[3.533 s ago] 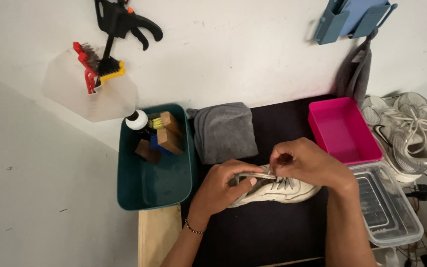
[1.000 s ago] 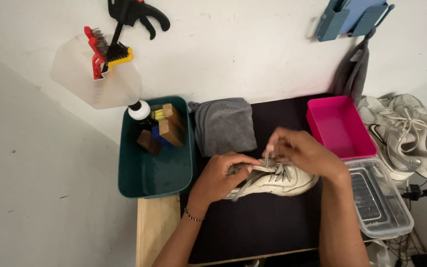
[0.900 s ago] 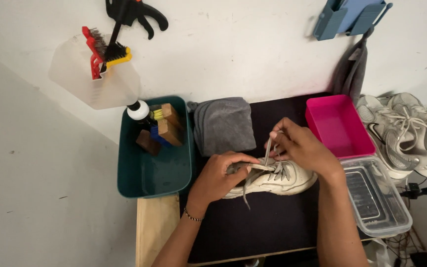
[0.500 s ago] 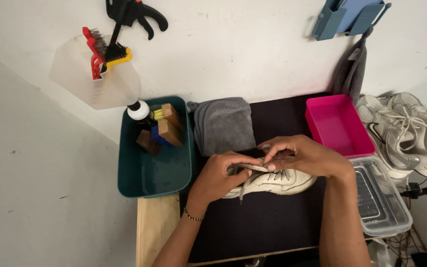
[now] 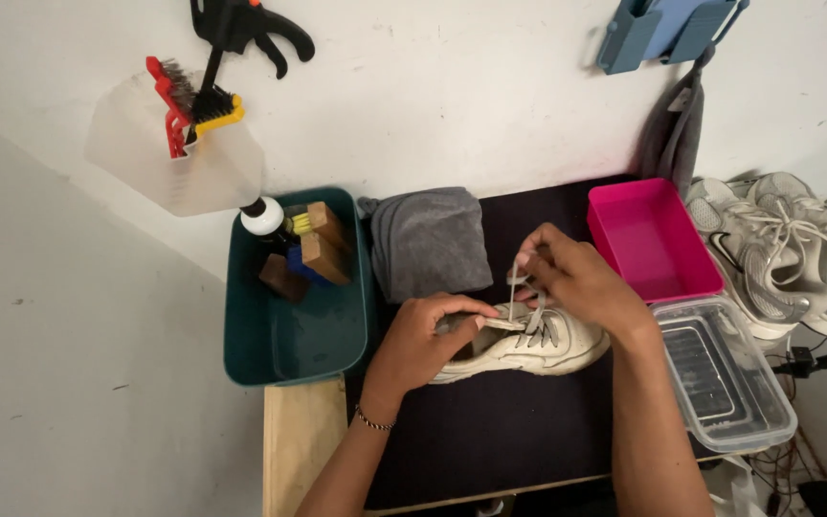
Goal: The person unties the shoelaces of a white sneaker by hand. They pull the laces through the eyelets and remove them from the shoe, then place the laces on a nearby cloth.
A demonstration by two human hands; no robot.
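**Lace lifted clear of the shoe again**

Half a second before, both hands were pressed low together over the shoe's tongue. At this moment the right hand had risen toward the frame's centre, pinching a lace that ran up taut from the eyelets. The left hand had stayed down, fingers clamped on the shoe near its opening, steadying it. So the hands had parted a little, each closed on its own thing. Judging by that, the lace work at the eyelets was mid-stroke, the lace being drawn through rather than resting.

The shoe lay on its side on the dark mat covering the tabletop, just below centre frame.

Containers:

- A green bin, left of centre, held a white-capped bottle, wooden blocks and something blue beneath them that could not be made out.
- A pink tray, right of centre, looked empty.
- A clear tub, lower right, appeared to hold only a dark ribbed insert.
- A translucent cup on the wall, upper left, carried red and yellow brushes.

A folded grey cloth lay between bin and tray. A pair of pale sneakers sat at the right edge.
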